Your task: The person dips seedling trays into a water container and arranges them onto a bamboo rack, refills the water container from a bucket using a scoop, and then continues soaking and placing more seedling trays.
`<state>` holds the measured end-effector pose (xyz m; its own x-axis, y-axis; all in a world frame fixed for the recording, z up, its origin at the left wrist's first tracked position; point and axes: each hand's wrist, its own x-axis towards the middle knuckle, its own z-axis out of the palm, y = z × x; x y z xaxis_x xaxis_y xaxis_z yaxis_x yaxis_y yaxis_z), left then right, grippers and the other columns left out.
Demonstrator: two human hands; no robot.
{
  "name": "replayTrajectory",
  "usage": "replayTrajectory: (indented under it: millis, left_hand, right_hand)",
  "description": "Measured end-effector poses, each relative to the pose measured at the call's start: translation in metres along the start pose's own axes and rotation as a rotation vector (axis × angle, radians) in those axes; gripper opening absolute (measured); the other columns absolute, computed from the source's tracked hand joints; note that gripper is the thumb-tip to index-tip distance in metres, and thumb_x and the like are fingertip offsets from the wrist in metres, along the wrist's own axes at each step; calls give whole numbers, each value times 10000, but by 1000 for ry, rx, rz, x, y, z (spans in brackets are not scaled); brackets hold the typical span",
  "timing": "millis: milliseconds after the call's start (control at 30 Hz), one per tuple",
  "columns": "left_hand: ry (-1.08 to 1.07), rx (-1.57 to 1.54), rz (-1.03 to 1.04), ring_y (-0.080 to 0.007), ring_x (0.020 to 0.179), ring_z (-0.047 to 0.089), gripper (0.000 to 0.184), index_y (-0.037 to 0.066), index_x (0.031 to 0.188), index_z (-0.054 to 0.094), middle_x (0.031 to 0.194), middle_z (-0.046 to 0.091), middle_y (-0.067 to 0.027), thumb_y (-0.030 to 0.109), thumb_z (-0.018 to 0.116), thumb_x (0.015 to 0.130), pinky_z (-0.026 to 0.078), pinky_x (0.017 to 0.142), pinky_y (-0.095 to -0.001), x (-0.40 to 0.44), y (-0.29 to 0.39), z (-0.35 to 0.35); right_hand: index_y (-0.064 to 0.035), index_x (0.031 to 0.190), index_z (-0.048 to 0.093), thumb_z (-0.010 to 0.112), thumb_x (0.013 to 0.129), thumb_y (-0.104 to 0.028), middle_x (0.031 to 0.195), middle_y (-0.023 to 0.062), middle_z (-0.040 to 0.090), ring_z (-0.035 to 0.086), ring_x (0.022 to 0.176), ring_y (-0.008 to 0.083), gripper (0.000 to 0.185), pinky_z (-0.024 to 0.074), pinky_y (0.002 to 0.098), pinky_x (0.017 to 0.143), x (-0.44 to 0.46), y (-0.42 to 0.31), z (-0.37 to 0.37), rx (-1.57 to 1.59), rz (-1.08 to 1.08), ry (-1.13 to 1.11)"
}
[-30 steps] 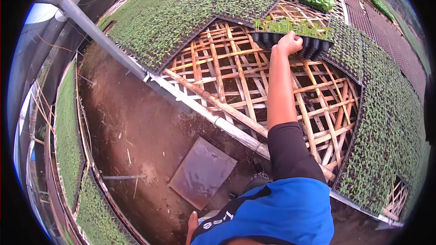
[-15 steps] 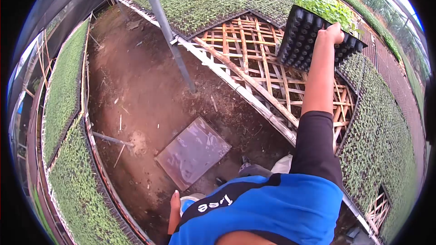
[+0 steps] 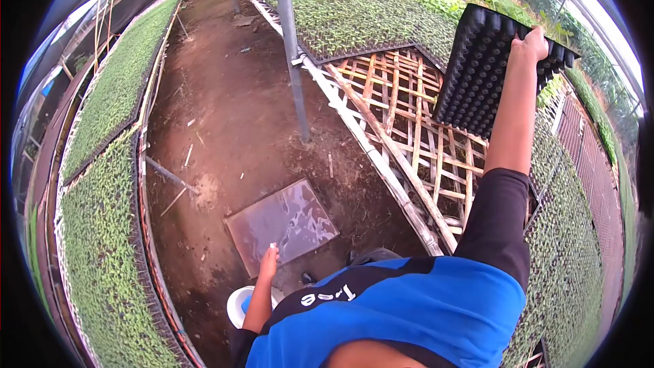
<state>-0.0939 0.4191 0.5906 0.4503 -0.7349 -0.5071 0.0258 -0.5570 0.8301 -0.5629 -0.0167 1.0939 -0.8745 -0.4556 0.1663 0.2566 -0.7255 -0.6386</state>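
Observation:
My right hand (image 3: pixel 533 45) grips the upper edge of a black plastic seedling tray (image 3: pixel 477 71) and holds it tilted, its rows of cell bottoms facing me. The tray hangs over a bamboo lattice bench (image 3: pixel 409 116), with green seedlings behind it. My left hand (image 3: pixel 270 259) is low in front of my body, its fingers closed together with a small pale spot at the tips; what they hold, if anything, I cannot make out. Beneath that forearm stands a white bucket (image 3: pixel 236 307) with something blue inside. Past the hand, a flat wet-looking sheet (image 3: pixel 283 221) lies on the soil.
Trays of seedlings (image 3: pixel 361 10) cover the far bench, and more seedlings (image 3: pixel 572 232) fill the right side. Another seedling bench (image 3: pixel 102 225) runs along the left. A grey metal post (image 3: pixel 293 61) rises beside the bench edge. Bare soil (image 3: pixel 218 82) forms the aisle.
My right hand has lifted the tray a little higher off the lattice. My left hand has come up and forward from beside my body, and more of the bucket shows. The view has shifted.

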Motion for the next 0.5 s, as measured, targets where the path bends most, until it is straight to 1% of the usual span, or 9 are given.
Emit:
replayTrajectory:
  millis: [33,67,100,167,233,267,367,433,500]
  left_hand:
    - [-13,-63,-1,-104,782,468,500,83,1101,503,970,537,-34,479,368,828,343,626,-214,-1,27,10]
    - [-65,-65,0,-109,847,464,518,104,1154,453,1056,510,-29,494,352,828,339,701,-251,5,43,18]
    - [-117,-66,-1,-115,912,460,542,126,1207,402,1141,482,-24,509,336,828,334,776,-289,9,58,23]
    - [-161,-135,46,-138,958,459,564,131,1212,393,1156,473,-39,534,324,823,321,803,-322,12,95,38]
    - [-274,-213,84,-166,1019,441,590,134,1229,364,1178,458,-53,552,317,816,306,831,-340,30,116,50]
    - [-336,-283,54,-178,1044,428,606,133,1236,350,1188,449,-60,562,319,809,297,844,-348,34,130,54]
    - [-517,-545,-24,-203,1069,420,653,127,1245,332,1198,439,-73,587,355,781,314,836,-362,44,162,63]
    - [-628,-711,-23,-225,1066,425,680,130,1256,305,1202,432,-82,603,355,769,324,839,-385,53,174,60]
    - [-726,-972,-3,-274,1082,411,675,123,1264,279,1209,419,-105,587,349,778,320,861,-438,60,180,46]
  right_hand:
    - [2,771,447,520,686,-68,723,59,460,457,554,162,133,426,306,410,-9,-3,12,36,-2,-78]
    - [3,780,440,527,680,-58,754,69,459,486,605,192,146,481,369,471,-17,-6,25,74,26,-163]
    - [16,811,443,526,686,-44,798,92,477,507,675,222,162,482,421,555,-34,-16,37,62,53,-224]
    - [16,956,470,553,698,-59,919,121,484,477,864,260,281,420,480,727,-70,-38,57,118,152,-405]
    - [35,1016,437,573,711,-89,930,138,484,481,880,275,356,419,488,747,-112,-68,73,65,166,-495]
    - [44,1043,408,587,718,-115,938,148,482,482,897,280,404,424,492,750,-58,-56,93,28,292,-627]
    - [48,954,476,553,742,-89,987,178,488,483,918,287,264,392,439,839,-80,-100,117,180,504,-820]
    - [42,954,500,491,782,-78,1045,189,488,467,977,289,210,340,414,910,-103,-128,118,235,642,-844]
    - [30,953,502,492,780,-96,1021,177,498,478,951,275,214,355,402,882,-135,-141,109,264,710,-892]
